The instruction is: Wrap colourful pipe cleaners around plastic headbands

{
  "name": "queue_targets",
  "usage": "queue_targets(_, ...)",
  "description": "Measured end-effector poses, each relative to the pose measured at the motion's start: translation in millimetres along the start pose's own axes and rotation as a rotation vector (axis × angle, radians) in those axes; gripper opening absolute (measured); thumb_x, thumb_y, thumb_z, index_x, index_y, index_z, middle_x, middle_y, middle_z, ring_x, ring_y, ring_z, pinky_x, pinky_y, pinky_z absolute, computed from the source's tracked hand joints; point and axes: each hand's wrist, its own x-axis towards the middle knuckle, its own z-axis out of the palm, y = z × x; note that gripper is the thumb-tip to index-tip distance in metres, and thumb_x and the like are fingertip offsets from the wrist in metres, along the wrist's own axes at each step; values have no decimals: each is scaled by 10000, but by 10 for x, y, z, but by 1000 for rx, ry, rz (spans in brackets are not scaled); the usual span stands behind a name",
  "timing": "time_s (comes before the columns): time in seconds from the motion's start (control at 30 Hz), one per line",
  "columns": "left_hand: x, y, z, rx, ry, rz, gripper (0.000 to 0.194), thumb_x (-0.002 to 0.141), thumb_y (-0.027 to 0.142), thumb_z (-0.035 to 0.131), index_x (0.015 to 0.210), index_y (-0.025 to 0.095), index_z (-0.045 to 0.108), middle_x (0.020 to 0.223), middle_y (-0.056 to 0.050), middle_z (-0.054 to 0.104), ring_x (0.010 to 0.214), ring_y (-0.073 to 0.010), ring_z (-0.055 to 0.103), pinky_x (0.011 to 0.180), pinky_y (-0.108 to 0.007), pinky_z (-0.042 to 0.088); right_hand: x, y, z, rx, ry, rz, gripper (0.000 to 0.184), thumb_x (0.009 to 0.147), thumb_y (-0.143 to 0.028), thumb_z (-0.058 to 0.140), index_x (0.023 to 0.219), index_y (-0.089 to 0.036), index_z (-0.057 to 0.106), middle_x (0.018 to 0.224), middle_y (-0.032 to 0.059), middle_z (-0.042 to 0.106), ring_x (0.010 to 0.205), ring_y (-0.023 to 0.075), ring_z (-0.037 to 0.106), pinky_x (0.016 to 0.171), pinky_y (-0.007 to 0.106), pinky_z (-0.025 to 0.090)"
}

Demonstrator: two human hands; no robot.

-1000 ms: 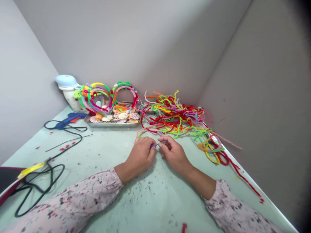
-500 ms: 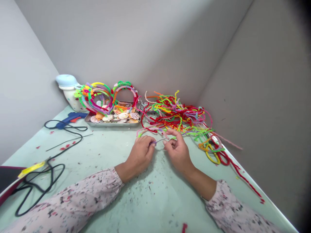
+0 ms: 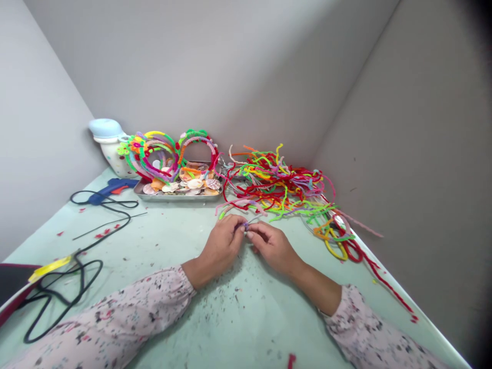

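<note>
Your left hand (image 3: 221, 246) and right hand (image 3: 273, 252) meet at the center of the view, just above the pale green counter (image 3: 246, 320). Your forearms lie on the counter in speckled pink sleeves (image 3: 115, 307), probably to steady the hands for small work. The fingers (image 3: 236, 224) of both hands are closed in a tight pinch on a short pipe-cleaner strand (image 3: 251, 221), held between the hands. Its purple tip (image 3: 245, 225) sits at your left fingertips, and its pale length points away toward the far pile; the pinch hides how much of it is covered. Small scraps of fluff (image 3: 238, 297) dot the counter around your hands. Just beyond lies a tangle of multicolored pipe cleaners (image 3: 277, 187), close enough that your hands could likely reach it without much stretching. To the right of that tangle sit yellow and red loops (image 3: 336, 249), and a red strand (image 3: 388, 289) trails along the counter edge. Farther left, a metal tray (image 3: 177, 199) holds seashells (image 3: 192, 183), with pipe-cleaner hoops (image 3: 165, 154) leaning behind them, perhaps propped there to keep them apart from the loose stock. A blue hot glue gun (image 3: 109, 188) rests to the left, out of your working space, its black cord (image 3: 61, 302) looping toward you. Behind it stands a white dotted pot with a blue lid (image 3: 107, 148), against the gray walls (image 3: 192, 66).
</note>
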Motion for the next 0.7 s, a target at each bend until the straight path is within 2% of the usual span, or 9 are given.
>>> queue_targets(0.1,0,6,13,-9,-6,-14,162,899,194,442,986,174,576,952,-46,639,915,-192,575,828,-324,433,3,10,4,-33,19,-6,195,868,-292,532,990,-195,650,827,22,635,625,122,528,598,246,433)
queue_targets(0.27,1,21,19,5,-12,-28,150,891,193,444,943,175,583,905,-41,639,876,-191,578,789,-315,436,9,51,17,-38,47,-3,148,850,-281,554,933,-189,636,732,1,601,594,118,492,566,238,408)
queue_targets(0.7,9,29,14,59,-40,-7,155,871,171,433,891,182,587,833,-30,623,806,-179,559,730,-291,428,-5,28,0,68,11,54,173,885,-336,516,868,-187,604,575,-41,499,520,112,446,511,233,365)
